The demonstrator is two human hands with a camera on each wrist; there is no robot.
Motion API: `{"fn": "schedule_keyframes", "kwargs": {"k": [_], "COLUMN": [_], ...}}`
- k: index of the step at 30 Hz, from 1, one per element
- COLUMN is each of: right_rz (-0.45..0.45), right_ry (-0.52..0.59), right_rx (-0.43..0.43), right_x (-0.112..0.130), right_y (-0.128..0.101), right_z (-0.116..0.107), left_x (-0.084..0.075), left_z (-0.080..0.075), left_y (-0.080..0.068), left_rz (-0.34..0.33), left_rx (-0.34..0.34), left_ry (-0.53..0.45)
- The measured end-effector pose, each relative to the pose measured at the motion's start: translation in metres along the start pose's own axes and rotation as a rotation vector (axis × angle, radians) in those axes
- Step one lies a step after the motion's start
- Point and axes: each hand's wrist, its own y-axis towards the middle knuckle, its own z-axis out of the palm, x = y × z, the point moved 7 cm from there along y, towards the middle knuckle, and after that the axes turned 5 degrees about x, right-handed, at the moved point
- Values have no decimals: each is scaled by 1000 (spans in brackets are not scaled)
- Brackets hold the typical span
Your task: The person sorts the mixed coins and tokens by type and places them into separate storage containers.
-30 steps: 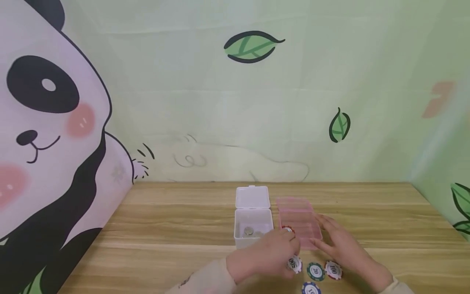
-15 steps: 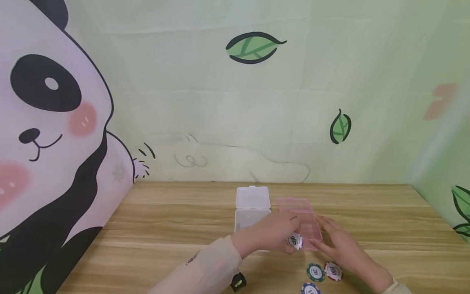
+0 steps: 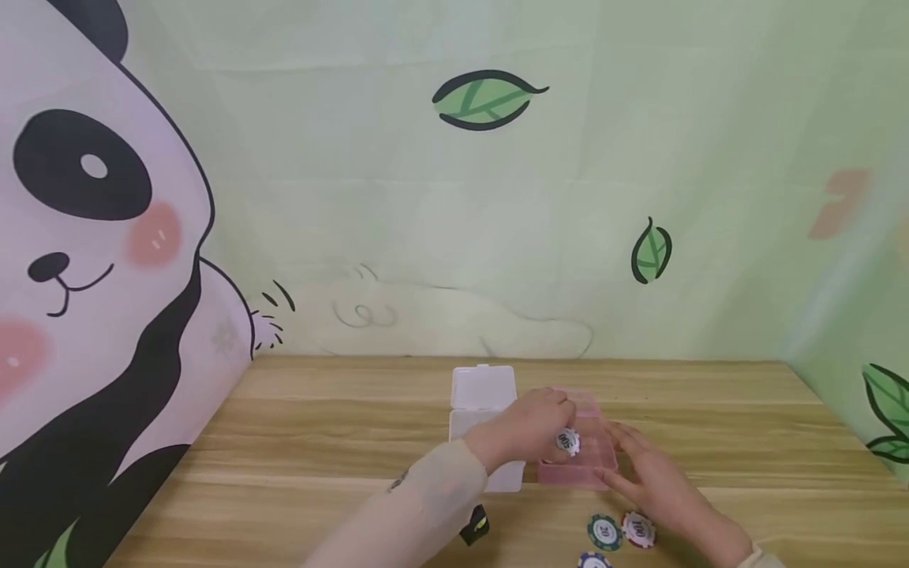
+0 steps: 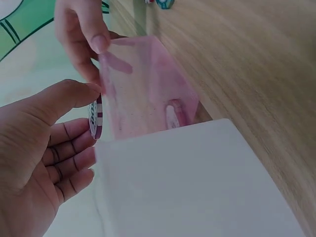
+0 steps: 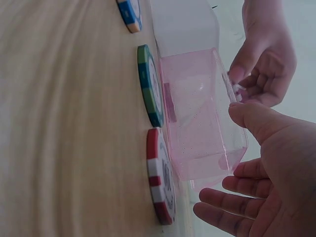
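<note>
The left hand [image 3: 529, 430] has lifted the white-and-purple round plastic chip [image 3: 567, 442] off the wooden table [image 3: 319, 442], where it lay 1 second ago beside the other chips, and now pinches it between thumb and fingers over the translucent pink plastic box [image 3: 589, 465], so by my reading the chip is about to go into that box. The right hand [image 3: 656, 481] has barely moved: its fingers are relaxed and spread, resting against the pink box's right side and holding nothing. 3 chips remain on the table near the front edge: the green round chip [image 3: 604, 532], the red-and-white round chip [image 3: 638, 529] and the blue round chip [image 3: 593, 561], the last cut off by the head view's lower border. The left arm now hides most of the open white translucent plastic box [image 3: 484, 398], so its contents cannot be seen. The wrist views show 1 small object inside the pink box, too blurred to name. The chip's number is hard to read.
</note>
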Motion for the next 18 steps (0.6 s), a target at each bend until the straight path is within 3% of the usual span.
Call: {"fn": "schedule_keyframes", "kwargs": {"k": [7, 14, 18], "right_rz": [-4, 11, 23], "right_ry": [2, 7, 4], "right_rx": [-2, 13, 23], "right_x": [2, 1, -1], "right_y": [-1, 0, 1], "right_z": [0, 1, 1], "left_x": [-1, -4, -4], "left_z": [9, 16, 18], "left_y": [13, 16, 19], "left_rz": [-21, -31, -29], "left_rx": [32, 88, 94], "left_ry": [34, -23, 10]}}
